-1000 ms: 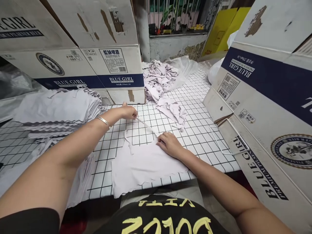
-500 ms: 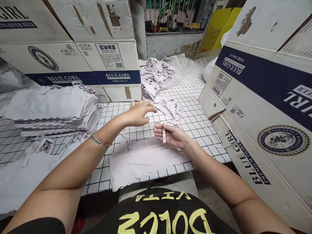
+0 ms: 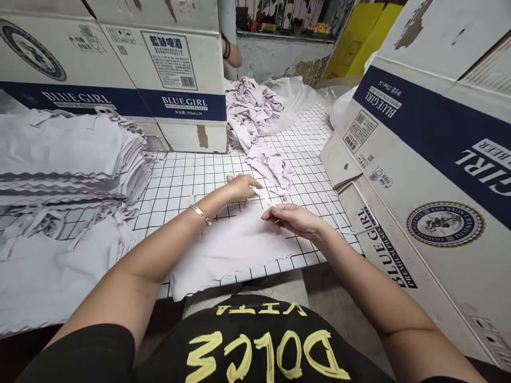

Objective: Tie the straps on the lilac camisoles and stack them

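Note:
A pale pink piece of fabric [image 3: 235, 244] with a wavy lower edge lies flat in front of me at the table's near edge. Above its upper edge, a narrow pale strap [image 3: 262, 194] stretches between my two hands. My left hand [image 3: 242, 187] is closed, pinching the strap's far end at the fingertips. Thumb and fingers of my right hand [image 3: 291, 218] pinch the nearer end, just over the fabric's upper right part. The other fingers of the right hand are curled under and partly hidden.
At left stands a thick stack of similar pieces [image 3: 59, 143], with more loose ones [image 3: 43, 276] in front. A crumpled fabric heap [image 3: 255, 106] lies behind on the grid-patterned table [image 3: 307, 143]. Cartons flank both sides [image 3: 187, 69]. Another person's arm [image 3: 231, 54] shows beyond the left carton.
My left hand has come down towards the right and closed on the strap. My right hand has turned from palm-up to a pinch. Another person's arm has appeared at the back.

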Demonstrator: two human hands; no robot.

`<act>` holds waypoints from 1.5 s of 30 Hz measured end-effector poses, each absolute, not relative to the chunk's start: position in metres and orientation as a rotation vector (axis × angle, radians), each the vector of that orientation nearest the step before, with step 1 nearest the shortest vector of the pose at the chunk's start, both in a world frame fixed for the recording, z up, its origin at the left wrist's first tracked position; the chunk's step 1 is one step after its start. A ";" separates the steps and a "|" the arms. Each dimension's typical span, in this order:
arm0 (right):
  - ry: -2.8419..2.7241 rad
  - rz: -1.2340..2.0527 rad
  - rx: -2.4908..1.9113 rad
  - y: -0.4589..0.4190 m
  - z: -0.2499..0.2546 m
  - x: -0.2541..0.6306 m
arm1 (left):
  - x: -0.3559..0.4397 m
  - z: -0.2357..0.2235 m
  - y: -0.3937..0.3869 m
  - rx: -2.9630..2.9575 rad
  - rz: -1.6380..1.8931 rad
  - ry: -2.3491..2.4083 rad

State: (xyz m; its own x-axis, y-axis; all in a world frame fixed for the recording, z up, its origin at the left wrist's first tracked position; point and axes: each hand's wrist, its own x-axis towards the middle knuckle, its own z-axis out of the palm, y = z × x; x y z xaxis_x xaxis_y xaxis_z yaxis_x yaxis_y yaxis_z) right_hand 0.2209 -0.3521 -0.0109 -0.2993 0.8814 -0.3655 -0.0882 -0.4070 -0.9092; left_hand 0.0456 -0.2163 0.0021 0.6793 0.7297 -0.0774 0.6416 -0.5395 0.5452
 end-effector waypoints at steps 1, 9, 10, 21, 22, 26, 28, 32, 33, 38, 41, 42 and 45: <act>-1.132 1.692 -1.296 -0.351 -0.013 0.223 | 0.038 0.003 -0.223 2.358 0.202 1.147; -0.986 1.512 -1.346 -0.326 -0.021 0.217 | -0.010 -0.025 -0.321 2.360 0.112 1.346; -0.966 1.565 -1.329 -0.323 -0.023 0.215 | -0.011 -0.029 -0.327 2.337 0.115 1.371; -0.997 1.605 -1.269 -0.319 -0.035 0.194 | -0.003 -0.034 -0.333 2.229 0.120 1.425; -1.046 1.575 -1.264 -0.320 -0.036 0.193 | -0.003 -0.034 -0.333 2.223 0.099 1.420; -1.228 1.496 -1.196 -0.322 -0.043 0.190 | -0.002 -0.037 -0.331 2.198 0.102 1.370; -1.328 1.456 -1.172 -0.323 -0.047 0.190 | -0.003 -0.040 -0.330 2.157 0.164 1.357; -1.590 1.347 -1.169 -0.323 -0.051 0.191 | -0.003 -0.044 -0.329 2.080 0.247 1.377; -1.653 1.323 -1.169 -0.323 -0.052 0.192 | -0.002 -0.044 -0.329 2.074 0.260 1.378; -1.833 1.278 -1.135 -0.324 -0.050 0.193 | -0.001 -0.045 -0.330 2.068 0.321 1.368; -1.862 1.307 -1.116 -0.324 -0.047 0.192 | -0.001 -0.044 -0.331 2.059 0.326 1.361; -1.876 1.316 -1.114 -0.325 -0.047 0.192 | -0.001 -0.044 -0.331 2.051 0.324 1.360; -1.914 1.329 -1.127 -0.326 -0.046 0.192 | -0.002 -0.045 -0.331 2.029 0.330 1.353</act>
